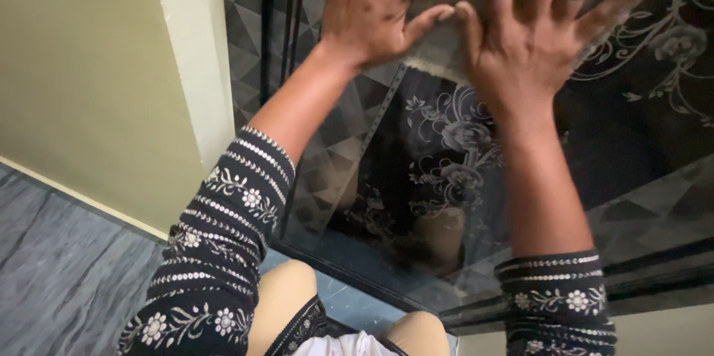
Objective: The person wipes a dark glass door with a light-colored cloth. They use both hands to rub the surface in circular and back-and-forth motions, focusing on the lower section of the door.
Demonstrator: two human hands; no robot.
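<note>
— Head view: what are the two hands doing?

— Both are spread flat, fingers splayed, gripping nothing. The left hand (372,6) and the right hand (532,32) press a grey cloth (446,43) against a dark glass panel (632,148) etched with pale flowers and scrolls. The thumbs nearly meet over the cloth.

— Where exactly does the cloth sit?

— At the top of the frame, under and between the palms, flat on the glass. Its lower edge shows just below the thumbs; the upper part runs out of view.

— What lies around them?

— A black frame (286,29) with a diamond-patterned strip stands left of the glass, then a cream wall (89,73). Grey streaked floor tiles (59,274) lie below. The forearms wear dark sleeves (223,252) embroidered with white flowers, and the glass dimly mirrors the person.
</note>
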